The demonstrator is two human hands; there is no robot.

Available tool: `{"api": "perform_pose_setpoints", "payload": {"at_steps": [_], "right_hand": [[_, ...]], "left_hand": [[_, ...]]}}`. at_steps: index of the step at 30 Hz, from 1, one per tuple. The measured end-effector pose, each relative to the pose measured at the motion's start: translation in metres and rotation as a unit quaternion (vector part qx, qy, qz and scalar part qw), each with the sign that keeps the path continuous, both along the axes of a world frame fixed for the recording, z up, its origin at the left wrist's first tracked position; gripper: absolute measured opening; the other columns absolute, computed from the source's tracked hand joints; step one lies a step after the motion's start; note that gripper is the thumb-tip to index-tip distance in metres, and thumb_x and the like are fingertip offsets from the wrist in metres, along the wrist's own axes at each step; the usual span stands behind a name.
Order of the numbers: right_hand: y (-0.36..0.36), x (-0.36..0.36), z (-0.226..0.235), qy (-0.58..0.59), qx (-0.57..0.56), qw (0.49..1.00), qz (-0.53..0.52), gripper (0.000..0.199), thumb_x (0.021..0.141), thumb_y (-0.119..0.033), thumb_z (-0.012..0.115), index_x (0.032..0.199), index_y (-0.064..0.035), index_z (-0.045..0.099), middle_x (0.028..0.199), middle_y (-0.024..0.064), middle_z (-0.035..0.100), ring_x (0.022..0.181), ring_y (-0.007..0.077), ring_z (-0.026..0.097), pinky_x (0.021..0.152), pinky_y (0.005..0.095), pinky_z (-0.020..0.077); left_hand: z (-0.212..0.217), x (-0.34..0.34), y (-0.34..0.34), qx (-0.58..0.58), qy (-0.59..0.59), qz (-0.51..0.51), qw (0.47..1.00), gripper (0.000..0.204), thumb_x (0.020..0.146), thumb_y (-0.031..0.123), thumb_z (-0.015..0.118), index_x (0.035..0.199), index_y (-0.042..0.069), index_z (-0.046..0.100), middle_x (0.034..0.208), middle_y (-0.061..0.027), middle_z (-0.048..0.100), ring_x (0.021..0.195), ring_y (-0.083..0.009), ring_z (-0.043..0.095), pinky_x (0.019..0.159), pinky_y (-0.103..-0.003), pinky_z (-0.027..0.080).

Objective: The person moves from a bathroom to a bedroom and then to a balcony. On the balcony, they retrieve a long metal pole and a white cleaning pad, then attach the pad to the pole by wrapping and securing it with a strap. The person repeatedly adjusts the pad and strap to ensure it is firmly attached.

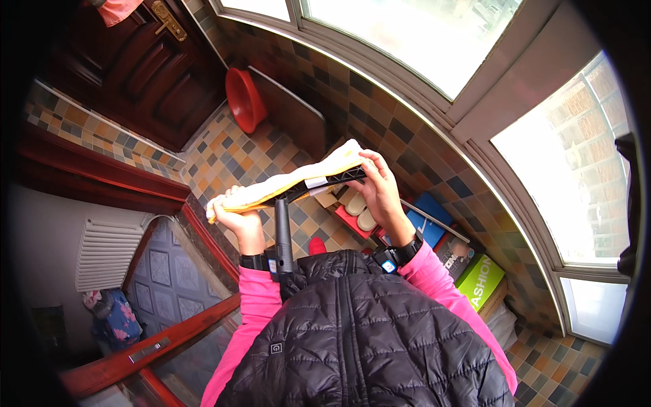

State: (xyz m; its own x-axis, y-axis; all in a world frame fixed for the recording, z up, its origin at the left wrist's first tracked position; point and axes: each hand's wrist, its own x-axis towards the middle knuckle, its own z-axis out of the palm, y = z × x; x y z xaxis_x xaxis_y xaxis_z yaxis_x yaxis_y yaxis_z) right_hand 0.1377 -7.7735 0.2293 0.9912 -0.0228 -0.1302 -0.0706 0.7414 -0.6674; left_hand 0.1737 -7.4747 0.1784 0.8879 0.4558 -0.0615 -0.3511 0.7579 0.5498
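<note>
Between my two hands is a black T-shaped flat mop head with a short handle (283, 234) pointing back toward my chest. A white cloth with a yellow edge (291, 180) lies along the far side of its crossbar. My left hand (234, 214) is closed round the left end of the cloth, fingers wrapped over it. At the other end my right hand (381, 191) pinches the cloth against the crossbar, thumb on the near side. The crossbar's black lattice shows near the right hand; its left end is hidden by cloth and fingers.
A red basin (244, 102) stands on edge by a board (295, 112) leaning on the tiled wall. Pale shoes (366, 218) sit in a red box; blue (428, 218) and green boxes (480, 281) line the right wall below the windows. An open red-framed doorway (196, 224) is at left.
</note>
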Motion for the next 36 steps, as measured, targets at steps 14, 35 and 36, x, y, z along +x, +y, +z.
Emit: {"api": "perform_pose_setpoints", "payload": {"at_steps": [14,35,36], "right_hand": [[0.032,0.029,0.019,-0.032,-0.170,0.984,-0.034,0.033,0.092,-0.016,0.071,0.120,-0.0014,0.060,0.108,0.0020,0.065,0.100,0.0095,0.059,0.091,0.0290,0.0473],[0.025,0.035,0.063,-0.223,-0.422,0.877,-0.051,0.039,0.091,-0.021,0.073,0.120,0.0009,0.058,0.106,0.0093,0.061,0.093,0.0174,0.061,0.082,0.0313,0.0496],[0.023,0.035,0.064,-0.228,-0.437,0.868,-0.051,0.040,0.091,-0.022,0.073,0.121,0.0010,0.057,0.106,0.0101,0.062,0.093,0.0182,0.061,0.082,0.0320,0.0495]], "left_hand": [[-0.025,0.002,0.003,-0.062,0.098,-0.188,0.975,0.027,0.089,0.027,0.057,0.105,0.005,0.059,0.104,-0.0132,0.063,0.105,-0.0310,0.060,0.096,-0.042,0.049],[0.122,-0.006,-0.115,0.669,-0.121,-0.130,0.721,0.020,0.085,0.002,0.071,0.102,-0.001,0.062,0.089,-0.0094,0.070,0.086,-0.0191,0.072,0.076,-0.031,0.056],[0.121,-0.006,-0.117,0.666,-0.115,-0.136,0.724,0.020,0.085,0.002,0.070,0.103,-0.001,0.061,0.088,-0.0092,0.070,0.085,-0.0186,0.072,0.074,-0.031,0.056]]}}
